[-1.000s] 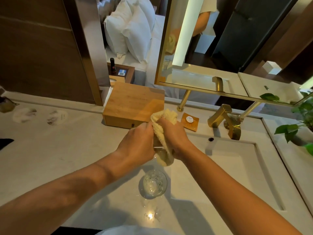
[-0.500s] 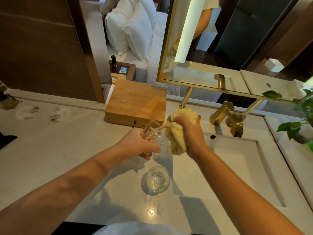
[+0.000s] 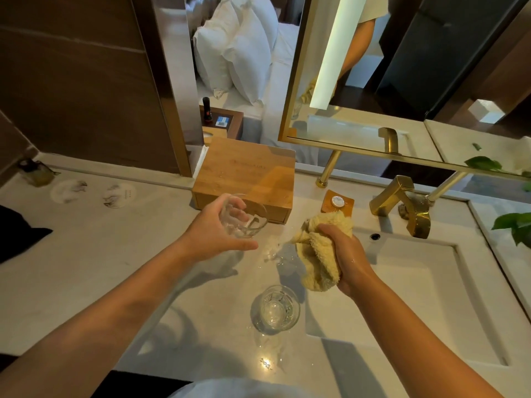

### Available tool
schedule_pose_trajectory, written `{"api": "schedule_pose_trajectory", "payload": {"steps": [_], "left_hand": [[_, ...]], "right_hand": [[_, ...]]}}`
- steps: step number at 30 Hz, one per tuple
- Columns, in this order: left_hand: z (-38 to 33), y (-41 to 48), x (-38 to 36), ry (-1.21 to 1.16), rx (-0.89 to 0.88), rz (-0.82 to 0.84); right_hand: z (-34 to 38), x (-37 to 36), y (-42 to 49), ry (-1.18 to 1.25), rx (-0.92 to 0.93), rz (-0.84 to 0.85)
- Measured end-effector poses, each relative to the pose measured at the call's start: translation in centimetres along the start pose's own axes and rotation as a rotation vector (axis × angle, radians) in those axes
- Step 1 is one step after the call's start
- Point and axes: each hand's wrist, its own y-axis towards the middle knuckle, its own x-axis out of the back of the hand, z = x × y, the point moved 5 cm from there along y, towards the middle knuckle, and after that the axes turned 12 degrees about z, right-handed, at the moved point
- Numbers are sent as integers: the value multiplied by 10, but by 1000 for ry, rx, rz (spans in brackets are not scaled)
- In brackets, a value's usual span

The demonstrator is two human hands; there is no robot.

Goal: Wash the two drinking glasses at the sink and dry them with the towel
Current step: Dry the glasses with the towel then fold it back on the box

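My left hand [image 3: 212, 231] grips a clear drinking glass [image 3: 244, 218], held tilted above the counter in front of the wooden box. My right hand [image 3: 343, 254] clutches a bunched yellow towel [image 3: 319, 251] at the sink's left edge, apart from that glass. A second clear glass [image 3: 275, 310] stands upright on the pale counter [image 3: 100, 262] below both hands, with water drops around it. The rectangular sink [image 3: 416, 282] lies to the right.
A wooden box [image 3: 244, 172] sits at the back of the counter, with a small wooden soap tray [image 3: 337, 201] beside it. A gold tap [image 3: 402, 205] stands behind the sink. Green leaves [image 3: 514, 225] hang at the right edge. Two round coasters [image 3: 92, 192] lie far left. A mirror hangs above.
The towel has come out of the glass. My left hand has carried the glass to the left and up; my right hand has drawn the towel away to the right.
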Motion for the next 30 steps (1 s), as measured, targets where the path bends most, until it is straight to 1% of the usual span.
{"api": "schedule_pose_trajectory", "payload": {"steps": [2, 6, 11, 16, 21, 23, 30], "left_hand": [[5, 2, 3, 117, -25, -35], [20, 4, 7, 221, -4, -65], [40, 16, 7, 565, 44, 1], [50, 31, 4, 788, 139, 101], [55, 45, 4, 1001, 226, 85], [57, 49, 2, 1024, 245, 85], [70, 58, -2, 940, 318, 76]], "right_hand": [[-3, 1, 1, -8, -4, -4], [-9, 4, 3, -12, -5, -14], [-13, 7, 2, -42, -13, -19], [-13, 9, 2, -78, -13, -34], [-17, 8, 1, -84, -22, -26], [-19, 8, 1, -85, -27, -19], [-24, 9, 0, -40, -37, 26]]}}
